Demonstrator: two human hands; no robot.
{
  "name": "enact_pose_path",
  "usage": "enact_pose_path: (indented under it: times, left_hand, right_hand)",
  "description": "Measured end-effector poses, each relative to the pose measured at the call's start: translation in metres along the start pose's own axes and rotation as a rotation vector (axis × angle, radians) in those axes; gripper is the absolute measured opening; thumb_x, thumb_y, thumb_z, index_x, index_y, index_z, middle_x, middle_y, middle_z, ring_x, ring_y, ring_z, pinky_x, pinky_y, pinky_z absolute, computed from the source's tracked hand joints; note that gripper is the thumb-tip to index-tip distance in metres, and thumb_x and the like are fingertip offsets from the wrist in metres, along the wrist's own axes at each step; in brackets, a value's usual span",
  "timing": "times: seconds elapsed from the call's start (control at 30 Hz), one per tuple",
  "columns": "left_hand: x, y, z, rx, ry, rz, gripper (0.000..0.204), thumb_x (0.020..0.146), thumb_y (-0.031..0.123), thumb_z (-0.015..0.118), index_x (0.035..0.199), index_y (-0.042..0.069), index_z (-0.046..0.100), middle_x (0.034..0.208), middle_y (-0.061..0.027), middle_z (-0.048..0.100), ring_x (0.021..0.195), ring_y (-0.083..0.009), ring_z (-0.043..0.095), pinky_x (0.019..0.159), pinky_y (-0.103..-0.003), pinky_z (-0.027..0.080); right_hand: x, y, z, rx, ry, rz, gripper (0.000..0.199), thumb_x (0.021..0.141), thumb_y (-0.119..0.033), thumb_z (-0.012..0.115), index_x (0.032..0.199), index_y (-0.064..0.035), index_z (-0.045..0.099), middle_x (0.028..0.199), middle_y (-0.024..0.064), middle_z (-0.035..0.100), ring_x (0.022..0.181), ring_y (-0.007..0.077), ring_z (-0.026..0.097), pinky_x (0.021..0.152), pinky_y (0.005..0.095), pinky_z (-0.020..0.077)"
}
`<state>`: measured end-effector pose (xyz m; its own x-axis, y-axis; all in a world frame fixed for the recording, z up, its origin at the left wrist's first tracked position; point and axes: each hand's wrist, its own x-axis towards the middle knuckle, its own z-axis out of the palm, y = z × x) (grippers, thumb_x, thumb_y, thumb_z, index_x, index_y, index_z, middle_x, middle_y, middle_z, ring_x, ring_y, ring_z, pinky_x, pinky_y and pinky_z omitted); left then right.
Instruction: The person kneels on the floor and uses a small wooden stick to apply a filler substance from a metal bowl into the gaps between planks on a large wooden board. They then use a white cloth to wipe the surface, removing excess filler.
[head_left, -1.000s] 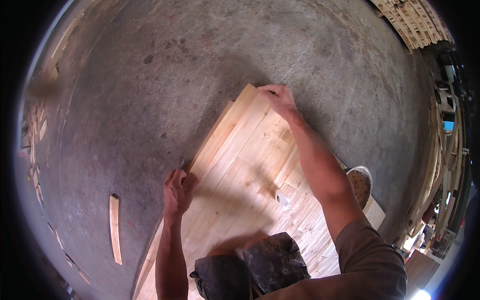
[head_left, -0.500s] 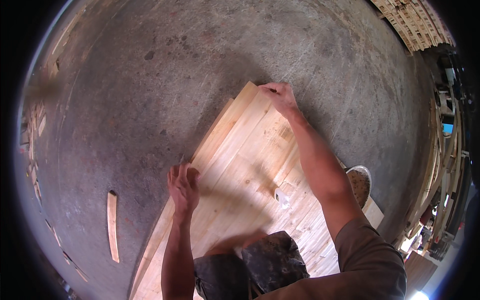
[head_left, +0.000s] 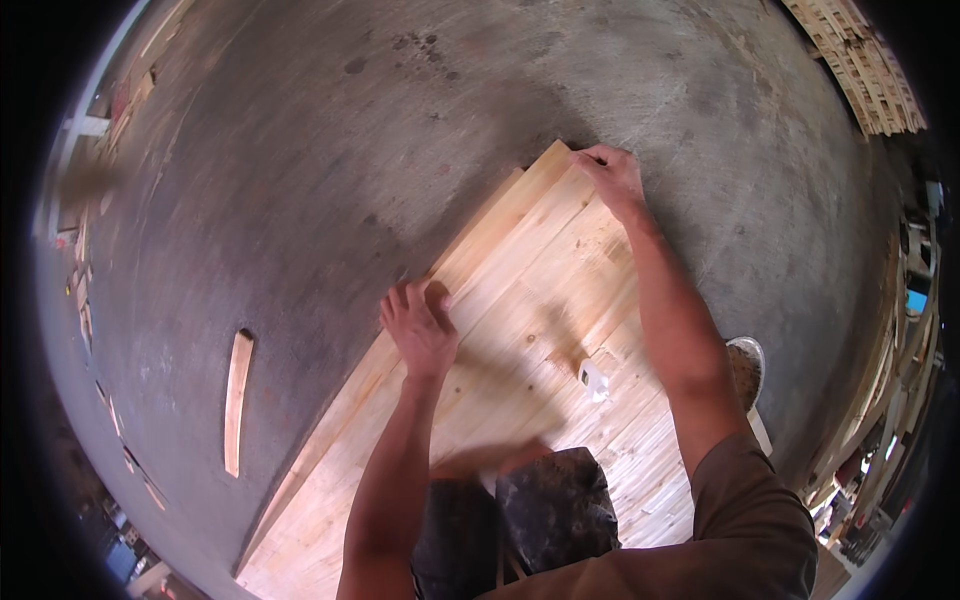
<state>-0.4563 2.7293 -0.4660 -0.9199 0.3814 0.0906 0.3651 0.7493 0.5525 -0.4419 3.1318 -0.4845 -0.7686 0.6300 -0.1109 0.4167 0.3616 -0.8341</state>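
Note:
A broad panel of pale wooden boards (head_left: 520, 330) lies on the floor beneath me, set at a slant. Along its left edge runs a long board (head_left: 505, 225), its far end close to a darker strip beside it. My left hand (head_left: 420, 325) is closed over that edge partway along, fingers on the outer side and thumb toward the panel. At the far corner, my right hand (head_left: 612, 178) pinches the board end with bent fingers; the fingertips are partly hidden. Between my arms a small white object, perhaps a bottle (head_left: 592, 380), rests on the panel.
A loose wooden strip (head_left: 238, 403) lies on the grey concrete floor (head_left: 300, 200) at left. A round container with brown contents (head_left: 746, 372) stands beyond my right arm. Stacked slats (head_left: 860, 65) fill the far right corner, with more timber along both sides.
The view has shifted, so panel and hands appear farther right. My left hand sits slightly farther along the edge. The right hand stays at the far corner.

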Motion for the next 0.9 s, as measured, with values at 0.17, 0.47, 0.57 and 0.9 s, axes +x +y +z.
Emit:
enact_pose_path:
  times: [0.17,0.47,0.57,0.9]
  left_hand:
    - [0.002,0.0,0.0,-0.033,0.029,0.025,0.034,0.094,0.012,0.074,0.126,0.011,0.065,0.121,-0.0176,0.064,0.113,-0.0431,0.058,0.096,-0.056,0.043]
    - [-0.003,0.016,0.006,-0.001,0.134,-0.063,0.021,0.101,0.016,0.066,0.121,0.009,0.065,0.119,-0.0168,0.065,0.117,-0.0417,0.058,0.108,-0.057,0.04]
    - [-0.001,0.013,0.005,-0.056,0.12,-0.081,0.023,0.099,0.013,0.069,0.121,0.009,0.065,0.125,-0.0177,0.065,0.121,-0.0414,0.058,0.108,-0.057,0.041]
    - [-0.003,0.008,0.003,-0.013,0.11,-0.043,0.035,0.093,0.015,0.075,0.127,0.012,0.067,0.126,-0.0139,0.067,0.119,-0.0383,0.06,0.103,-0.054,0.042]
  right_hand:
    - [0.002,0.006,-0.001,-0.02,0.007,-0.011,0.031,0.099,-0.031,0.086,0.11,-0.0022,0.087,0.088,0.0079,0.082,0.078,0.011,0.071,0.073,0.0332,0.0566]
    - [0.009,0.02,0.002,0.043,-0.055,-0.049,0.032,0.102,-0.03,0.084,0.114,0.0002,0.086,0.093,0.005,0.082,0.085,0.0088,0.069,0.079,0.0298,0.0563]
    - [0.011,0.024,0.004,0.116,-0.051,0.009,0.033,0.102,-0.03,0.084,0.113,0.0018,0.086,0.092,0.0044,0.082,0.085,0.0084,0.068,0.078,0.0295,0.0564]
    - [0.009,0.013,0.003,-0.056,-0.005,-0.007,0.035,0.1,-0.032,0.085,0.113,0.0008,0.086,0.093,0.0092,0.083,0.083,0.0128,0.073,0.078,0.0334,0.0593]
